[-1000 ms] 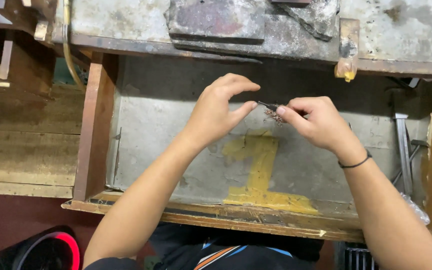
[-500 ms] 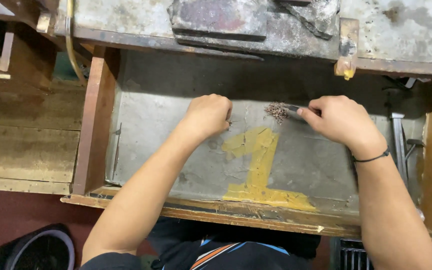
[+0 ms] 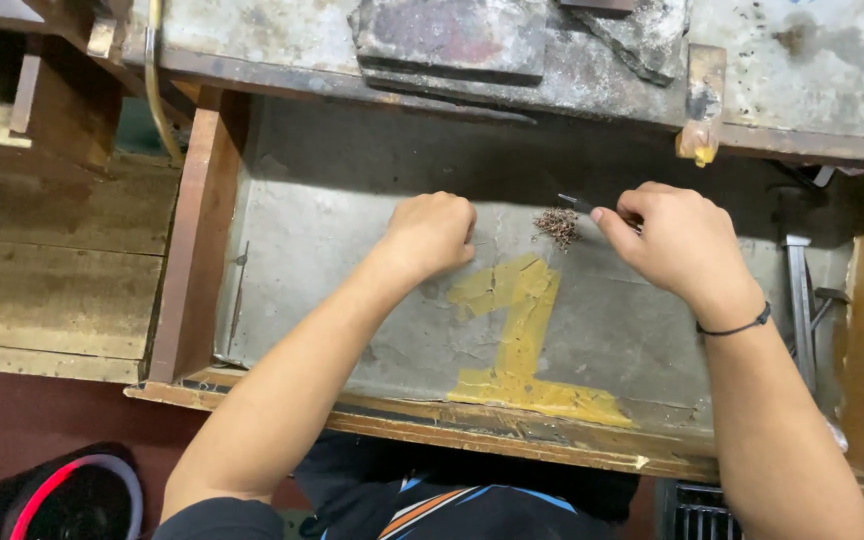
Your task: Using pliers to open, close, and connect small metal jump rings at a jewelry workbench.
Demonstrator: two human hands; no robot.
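The work surface is a shallow grey tray point(image 3: 332, 330) with wooden side walls, marked on its floor with a large yellow painted numeral point(image 3: 517, 340). All positions below are referenced to this numeral. The left hand point(image 3: 432, 232) rests on the tray floor just beyond and to the left of the numeral's top, curled into a loose fist; whether anything is enclosed in it cannot be determined. The right hand point(image 3: 680, 242) is positioned to the right of the numeral's top, fingers closed around a thin dark tool point(image 3: 577, 204), apparently tweezers, whose tip projects left from the fingertips. A small pile of brownish metal pieces point(image 3: 557, 226) lies on the tray floor just above and right of the numeral's top, directly below the tool tip and between the two hands. A black band point(image 3: 734, 327) encircles the right wrist. Long metal tools point(image 3: 800, 300) lie well right of the numeral, near the tray's right wall. A worn, soot-stained bench top point(image 3: 572, 50) runs along the far side, beyond the numeral.
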